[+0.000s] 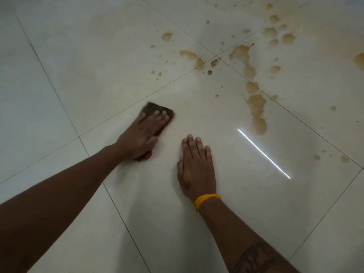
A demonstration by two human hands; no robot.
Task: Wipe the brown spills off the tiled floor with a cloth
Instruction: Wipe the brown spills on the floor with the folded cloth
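Observation:
My left hand (142,134) presses flat on a folded dark brown cloth (155,109) on the pale tiled floor (78,75), left of centre. Most of the cloth is hidden under the palm and its edges are blurred. My right hand (196,166) lies flat on the floor with fingers together, holding nothing; a yellow band (206,200) circles its wrist. Brown spills (256,107) run in a long streak to the upper right of both hands. More brown splashes (191,55) and droplets (275,32) spread across the tiles further away.
Dark grout lines (118,115) cross the floor diagonally. A bright white light reflection (264,153) lies on the glossy tile right of my right hand. A few small brown drops (331,157) sit near the right edge. Another brown patch (359,60) touches the far right border.

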